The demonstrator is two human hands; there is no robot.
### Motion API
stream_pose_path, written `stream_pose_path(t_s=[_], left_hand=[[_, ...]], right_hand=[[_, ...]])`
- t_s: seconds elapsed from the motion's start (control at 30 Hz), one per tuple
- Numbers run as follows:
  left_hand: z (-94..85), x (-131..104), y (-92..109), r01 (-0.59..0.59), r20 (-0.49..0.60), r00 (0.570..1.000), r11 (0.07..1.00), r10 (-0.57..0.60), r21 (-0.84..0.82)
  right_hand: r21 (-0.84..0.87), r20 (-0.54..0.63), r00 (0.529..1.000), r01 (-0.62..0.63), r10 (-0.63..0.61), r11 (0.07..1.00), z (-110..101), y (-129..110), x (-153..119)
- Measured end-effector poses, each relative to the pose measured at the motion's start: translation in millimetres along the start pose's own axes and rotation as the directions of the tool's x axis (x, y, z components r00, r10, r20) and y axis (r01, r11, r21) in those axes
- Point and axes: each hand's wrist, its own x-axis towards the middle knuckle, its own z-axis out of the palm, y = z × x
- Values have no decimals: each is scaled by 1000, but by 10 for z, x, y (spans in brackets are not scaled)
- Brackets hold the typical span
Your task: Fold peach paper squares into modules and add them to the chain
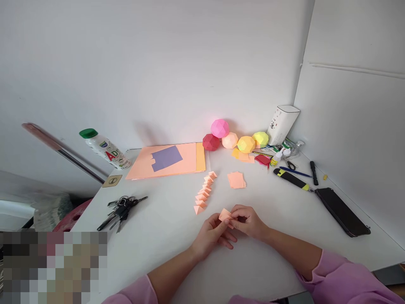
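Near the front middle of the white table, a small peach paper piece (225, 214) is held between both hands. My left hand (211, 234) pinches its lower left side, with the other fingers loosely spread below. The fingers of my right hand (249, 221) are closed on its right side. Just beyond, a slanting row of folded peach paper units (203, 194) lies on the table. To the right of that row sits a small stack of peach paper squares (236, 180).
Peach sheets (164, 169) bearing a purple piece (167, 158) lie at the back. Paper balls (220, 128) stand by the wall. Keys (122, 211) and a bottle (107, 150) are left; a cutter (291, 179), pen (295, 171) and black case (341, 211) right.
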Motion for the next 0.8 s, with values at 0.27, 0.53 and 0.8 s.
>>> stream_pose_path(t_s=[0.27, 0.53, 0.8], left_hand=[[25, -32, -46, -45, -91, 994, 992, 56, 118], [23, -28, -12, 19, -25, 1000, 999, -18, 50], [88, -64, -2, -5, -120, 993, 995, 18, 101]], right_hand=[[57, 74, 992, -111, 107, 992, -30, 4, -27], [49, 139, 985, -107, 100, 993, -42, 64, -39], [-3, 119, 978, -170, 169, 985, -42, -14, -50]])
